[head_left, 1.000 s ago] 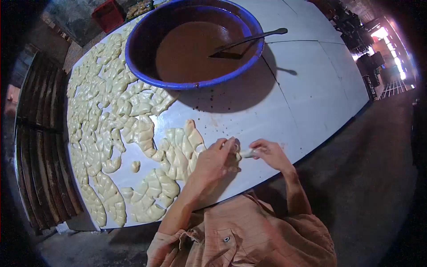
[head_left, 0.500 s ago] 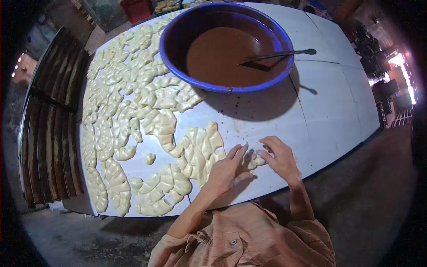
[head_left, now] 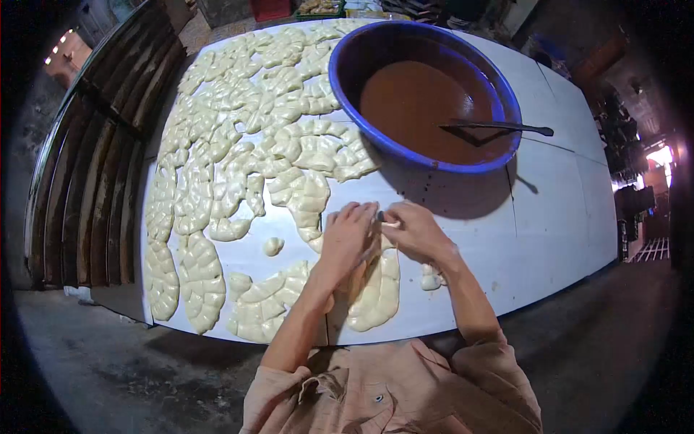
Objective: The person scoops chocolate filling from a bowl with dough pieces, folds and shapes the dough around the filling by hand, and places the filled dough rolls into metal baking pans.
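Observation:
Pale, glossy pieces of dough [head_left: 296, 148] cover the left half of the white table. My left hand [head_left: 350, 235] is closed on a flap of dough near the table's front, its fingers bunched beside my right hand. My right hand [head_left: 416, 231] pinches the same dough at its upper end, with a small dark thing between thumb and fingers that I cannot make out. Below both hands a long piece of dough [head_left: 376, 293] stretches toward the front edge. To the right, under my right forearm, sits a small lump of dough [head_left: 431, 278].
A big blue basin [head_left: 452, 165] of brown liquid stands beyond my hands, with a dark-handled tool [head_left: 528, 129] leaning over its rim. Dark racked trays [head_left: 94, 181] rise at the left. Crates [head_left: 318, 9] stand behind the white table [head_left: 557, 224].
Both hands have left the small lump at the right and moved left onto the larger dough, which is now partly lifted and folded. The view has turned, shifting the basin rightward.

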{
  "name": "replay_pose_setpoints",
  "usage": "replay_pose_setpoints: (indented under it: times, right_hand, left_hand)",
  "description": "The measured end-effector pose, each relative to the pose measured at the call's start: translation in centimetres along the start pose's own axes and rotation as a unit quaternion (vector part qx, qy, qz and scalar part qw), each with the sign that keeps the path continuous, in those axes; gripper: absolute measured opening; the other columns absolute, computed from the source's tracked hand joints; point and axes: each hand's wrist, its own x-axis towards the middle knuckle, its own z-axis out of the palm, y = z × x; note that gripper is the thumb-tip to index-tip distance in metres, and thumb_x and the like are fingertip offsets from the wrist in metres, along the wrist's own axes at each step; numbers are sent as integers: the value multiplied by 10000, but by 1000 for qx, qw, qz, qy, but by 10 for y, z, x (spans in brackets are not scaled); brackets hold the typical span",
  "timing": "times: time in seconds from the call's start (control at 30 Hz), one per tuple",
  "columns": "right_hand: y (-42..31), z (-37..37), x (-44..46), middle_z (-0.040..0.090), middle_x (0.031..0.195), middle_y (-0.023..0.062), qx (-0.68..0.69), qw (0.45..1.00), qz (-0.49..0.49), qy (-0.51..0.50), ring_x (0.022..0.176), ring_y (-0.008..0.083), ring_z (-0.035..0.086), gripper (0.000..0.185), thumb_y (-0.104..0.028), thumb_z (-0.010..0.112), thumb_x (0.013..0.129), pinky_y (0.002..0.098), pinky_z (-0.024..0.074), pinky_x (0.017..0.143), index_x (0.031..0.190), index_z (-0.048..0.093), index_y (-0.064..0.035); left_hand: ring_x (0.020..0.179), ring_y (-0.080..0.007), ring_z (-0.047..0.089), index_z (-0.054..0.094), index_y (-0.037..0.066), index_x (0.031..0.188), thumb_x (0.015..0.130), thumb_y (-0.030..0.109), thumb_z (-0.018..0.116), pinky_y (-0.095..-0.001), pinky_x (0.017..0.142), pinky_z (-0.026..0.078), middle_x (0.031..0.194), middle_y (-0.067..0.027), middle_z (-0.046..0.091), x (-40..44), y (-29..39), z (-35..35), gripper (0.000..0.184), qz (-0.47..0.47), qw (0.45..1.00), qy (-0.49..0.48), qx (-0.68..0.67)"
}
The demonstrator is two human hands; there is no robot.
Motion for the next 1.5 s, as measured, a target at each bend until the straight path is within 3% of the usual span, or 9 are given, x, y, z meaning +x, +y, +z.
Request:
replay_pose_setpoints:
  times: [0.17,0.43,0.67,0.87,0.97,1.07,1.33,1.47,1.5]
  right_hand:
    - [12,-2,-15,660,942,109,368,906,207,34,822,242,624,304,-220,590,854,406,480,728,1076,577,-12]
    - [9,-3,-6,672,1053,155,-27,998,16,-46,939,254,650,379,-314,619,851,369,492,832,1072,669,-10]
    - [38,-8,-29,594,783,48,391,890,225,62,711,107,548,293,-262,616,915,271,462,638,998,643,18]
    - [17,-17,-38,630,981,95,255,952,168,24,848,162,592,264,-235,626,886,311,480,738,1047,622,-26]
    - [15,-23,-37,646,987,172,-6,999,52,10,877,223,635,335,-165,657,793,349,491,765,1079,622,6]
    - [7,-32,-38,652,956,152,118,986,115,-10,838,204,635,323,-155,664,803,342,496,738,1076,623,12]
    - [41,-5,-43,627,824,37,328,935,138,22,786,117,582,259,-178,692,814,275,488,701,982,640,12]
    - [11,-27,-50,589,735,17,465,857,221,-12,622,89,534,182,-108,730,744,252,444,528,861,627,-15]
    - [8,-25,-53,574,706,22,472,859,195,31,560,86,513,155,-84,720,729,236,409,466,813,603,-27]
  left_hand:
    - [1093,-212,566,683,178,975,803,252,685,-475,949,330,1041,-15,660,11,-3,-4,187,-39,994,-94,-35]
    - [1031,-201,579,709,259,1053,790,223,673,-490,1026,297,938,-19,619,14,-13,6,267,-16,994,-109,-3]
    - [1030,-216,559,733,192,906,775,225,706,-545,1053,290,924,-6,602,9,-14,2,138,-42,996,-77,2]
    - [1275,-333,437,390,158,1443,746,338,736,-676,1091,126,1390,-123,452,6,4,-2,799,-41,995,-89,-26]
    - [1267,-330,451,255,85,1500,748,397,742,-684,1085,125,1345,-119,486,10,22,14,948,8,997,-72,-16]
    - [1206,-296,502,225,85,1512,756,375,749,-651,1094,158,1252,-102,536,13,34,29,964,-19,988,-119,-100]
    - [818,-274,659,678,110,1029,804,209,678,-542,1040,317,777,-96,671,17,40,32,246,-13,991,-125,-39]
    - [952,-267,646,704,128,939,827,155,624,-564,1095,270,853,-90,686,17,48,28,140,1,997,-32,-72]
    - [1258,-238,504,651,140,1147,898,194,574,-607,1122,207,1216,-46,634,15,38,37,266,21,994,-106,-1]
